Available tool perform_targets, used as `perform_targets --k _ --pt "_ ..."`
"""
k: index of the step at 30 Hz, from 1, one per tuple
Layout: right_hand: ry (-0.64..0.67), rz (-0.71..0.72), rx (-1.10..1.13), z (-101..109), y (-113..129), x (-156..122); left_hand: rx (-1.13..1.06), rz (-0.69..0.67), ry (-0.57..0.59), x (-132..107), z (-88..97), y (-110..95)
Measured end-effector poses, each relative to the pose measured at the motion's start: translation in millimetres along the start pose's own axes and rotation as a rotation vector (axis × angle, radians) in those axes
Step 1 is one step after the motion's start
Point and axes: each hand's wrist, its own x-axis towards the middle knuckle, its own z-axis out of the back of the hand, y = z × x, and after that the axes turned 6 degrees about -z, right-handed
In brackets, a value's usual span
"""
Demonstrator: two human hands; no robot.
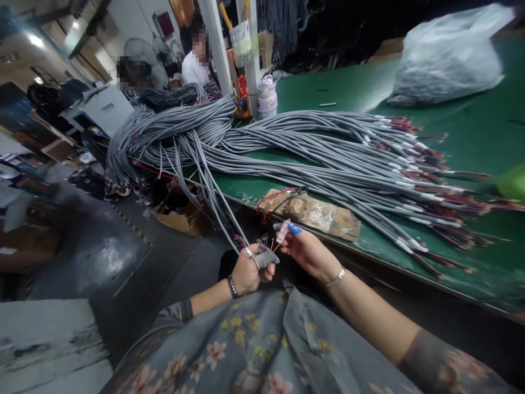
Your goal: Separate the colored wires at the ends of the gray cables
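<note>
My left hand (246, 272) is closed around the end of a grey cable (232, 217), its thumb wrapped in a grey cover (267, 259). Thin coloured wires (263, 244) fan out from that end above the thumb. Close by on the right, my right hand (309, 253) has its fingertips pinched at an orange wire (276, 245). Pink and blue wraps cover some of its fingers. What lies exactly between those fingertips is too small to make out. The cable runs up from my left hand to the large bundle of grey cables (287, 131) on the green table (348, 87).
A taped wooden block (324, 216) sits at the table's near edge, just beyond my right hand. Stripped cable ends spread to the right. A plastic bag (447, 60) and a lilac bottle (267, 98) stand farther back. An open carton (184, 219) is below left. A person in white (193, 68) is behind.
</note>
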Motion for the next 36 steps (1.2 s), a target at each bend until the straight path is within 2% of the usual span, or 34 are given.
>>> perform_targets --k 10,16,24,36 --pt "-0.08 0.182 -0.17 6 -14 10 -0.065 0.032 0.109 14 -1.4 -3" --pt "-0.014 0.07 -0.001 -2 -14 18 -0.095 0.038 0.122 20 -3.3 -1" --pt "-0.075 0.081 0.112 -5 -15 18 -0.069 0.042 0.094 19 -2.0 3" --pt "-0.057 0.108 0.157 -7 -13 17 -0.09 0.029 0.057 17 -1.3 6"
